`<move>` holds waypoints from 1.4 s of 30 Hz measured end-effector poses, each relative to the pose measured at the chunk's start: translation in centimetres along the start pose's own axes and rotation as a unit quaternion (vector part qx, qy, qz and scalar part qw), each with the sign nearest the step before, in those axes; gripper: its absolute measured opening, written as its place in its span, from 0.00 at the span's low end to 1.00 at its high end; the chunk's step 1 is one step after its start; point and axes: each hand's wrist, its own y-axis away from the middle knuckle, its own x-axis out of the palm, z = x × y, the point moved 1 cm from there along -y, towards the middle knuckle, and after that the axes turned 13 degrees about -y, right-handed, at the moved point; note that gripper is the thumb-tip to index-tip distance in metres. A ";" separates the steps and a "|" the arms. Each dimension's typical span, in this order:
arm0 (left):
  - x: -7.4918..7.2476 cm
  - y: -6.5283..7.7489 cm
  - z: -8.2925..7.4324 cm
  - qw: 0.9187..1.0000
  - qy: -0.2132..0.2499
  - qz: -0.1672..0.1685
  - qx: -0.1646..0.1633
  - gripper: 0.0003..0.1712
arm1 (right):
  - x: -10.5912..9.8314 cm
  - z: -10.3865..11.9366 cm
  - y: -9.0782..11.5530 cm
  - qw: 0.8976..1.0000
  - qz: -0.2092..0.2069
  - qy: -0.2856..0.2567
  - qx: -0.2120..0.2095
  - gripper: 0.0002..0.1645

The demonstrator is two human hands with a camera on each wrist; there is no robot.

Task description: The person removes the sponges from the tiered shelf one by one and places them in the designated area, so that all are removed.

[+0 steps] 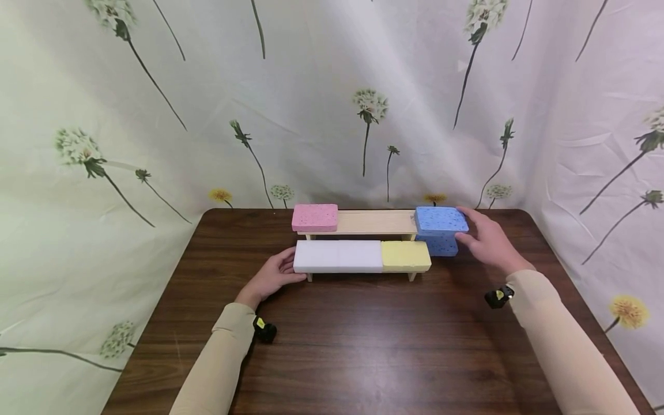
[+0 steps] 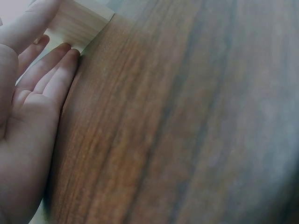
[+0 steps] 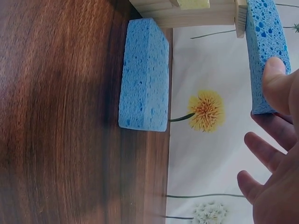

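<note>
My right hand (image 1: 490, 242) pinches a blue sponge (image 1: 441, 219) between thumb and fingers, at the right end of the upper wooden shelf (image 1: 376, 222). In the right wrist view the thumb presses the face of this sponge (image 3: 261, 51). A second blue sponge (image 3: 145, 79) lies on the table, below and apart from it. A pink sponge (image 1: 314, 218) sits at the shelf's left end. White blocks (image 1: 337, 256) and a yellow sponge (image 1: 406, 256) cover the lower tier. My left hand (image 1: 272, 274) rests against that tier's left end, fingers fairly straight.
The wooden stand has short legs (image 1: 412, 276) on the dark brown table (image 1: 353, 346). Right behind the table's back edge hangs a white cloth (image 1: 311, 115) printed with dandelions. Another cloth side flanks the table on the right.
</note>
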 end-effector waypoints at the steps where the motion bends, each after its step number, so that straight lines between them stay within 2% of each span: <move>1: 0.0 0.0 0.0 1.000 0.001 0.000 0.001 0.51 | -0.1 -0.1 0.0 1.000 -0.001 -0.001 0.000 0.39; 11: 0.1 0.0 0.2 1.000 0.009 0.000 0.018 0.50 | -0.9 -1.1 0.5 1.000 -0.014 0.008 0.007 0.40; 20: 0.1 -0.1 0.4 1.000 0.012 0.001 0.013 0.50 | -1.4 -2.2 1.1 1.000 -0.021 0.011 0.006 0.39; 42: 0.1 -0.1 0.3 1.000 0.010 0.002 0.005 0.50 | -2.7 -6.4 2.4 0.997 -0.025 0.014 0.071 0.38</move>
